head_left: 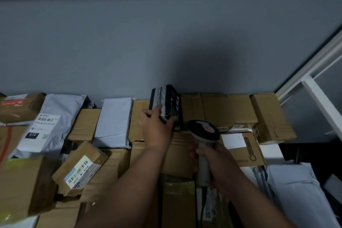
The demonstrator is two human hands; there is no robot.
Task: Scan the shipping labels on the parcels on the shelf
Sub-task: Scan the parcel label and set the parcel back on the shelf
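Observation:
My left hand [157, 127] grips a small black parcel [167, 101] at the back of the shelf, fingers curled round its lower edge. The parcel stands tilted against the wall, with a pale label strip on its left face. My right hand [216, 163] holds the grey handle of a barcode scanner [204, 131], whose dark round head sits just right of and below the black parcel. Brown cardboard parcels [229, 109] and white mailer bags [114, 118] cover the shelf around both hands.
A white mailer with a printed label [46, 124] lies at the left. A small brown box with a barcode label [79, 170] sits front left. White shelf uprights [322, 102] rise at the right. A grey wall stands behind the parcels.

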